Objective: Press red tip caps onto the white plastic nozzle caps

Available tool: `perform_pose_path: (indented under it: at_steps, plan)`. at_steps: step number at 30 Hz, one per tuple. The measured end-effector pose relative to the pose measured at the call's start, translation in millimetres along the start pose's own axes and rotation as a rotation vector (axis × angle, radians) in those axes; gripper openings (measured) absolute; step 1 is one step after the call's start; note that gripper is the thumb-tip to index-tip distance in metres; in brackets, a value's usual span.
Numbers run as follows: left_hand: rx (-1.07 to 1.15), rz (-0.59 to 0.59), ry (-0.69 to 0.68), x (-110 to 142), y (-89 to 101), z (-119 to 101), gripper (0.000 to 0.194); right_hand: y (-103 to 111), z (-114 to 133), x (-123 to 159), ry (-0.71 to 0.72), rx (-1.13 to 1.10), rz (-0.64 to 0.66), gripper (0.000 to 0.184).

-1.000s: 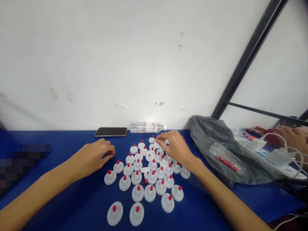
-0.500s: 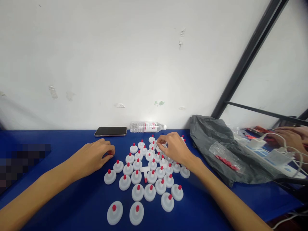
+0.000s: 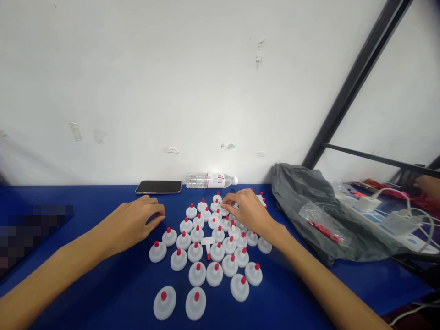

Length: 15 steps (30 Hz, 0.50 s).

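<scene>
Sitting on blue tabletop (image 3: 288, 298), red-tipped white discs (image 3: 216, 253), patchy white wall (image 3: 206, 82) behind

On the table (image 3: 113, 293), the phone (image 3: 158, 187) lies along the far edge, the bottle (image 3: 209, 180) right of it. Caps (image 3: 217, 253) spread from there toward the near edge; the bag (image 3: 297, 192) lies toward the right edge.

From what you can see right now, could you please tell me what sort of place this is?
Possibly a workshop or workroom: many red-tipped white caps are spread on a blue table, with a power strip at the right.
</scene>
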<state>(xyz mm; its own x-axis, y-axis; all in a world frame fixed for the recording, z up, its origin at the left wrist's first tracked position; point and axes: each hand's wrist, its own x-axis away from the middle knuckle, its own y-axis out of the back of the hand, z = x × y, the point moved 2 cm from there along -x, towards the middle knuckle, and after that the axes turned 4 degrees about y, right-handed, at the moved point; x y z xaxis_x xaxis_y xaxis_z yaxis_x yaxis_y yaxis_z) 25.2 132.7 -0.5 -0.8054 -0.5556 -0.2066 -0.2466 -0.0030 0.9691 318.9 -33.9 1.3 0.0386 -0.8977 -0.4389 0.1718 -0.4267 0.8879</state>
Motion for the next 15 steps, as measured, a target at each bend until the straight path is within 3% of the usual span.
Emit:
perform_pose_path:
  at_steps: [4, 7, 15]
  plan:
    - [0.004, -0.008, 0.026, 2, 11.1, -10, 0.044, 1, 1, 0, -0.007, 0.007, 0.002, 0.009]
    - [0.039, 0.060, 0.069, 6, 17.6, -17, 0.054, 4, 3, 0, -0.010, 0.006, 0.004, 0.011]
    - [0.294, 0.444, 0.166, 15, 29.2, -29, 0.062, 12, 7, 0, -0.033, -0.020, -0.107, 0.022]
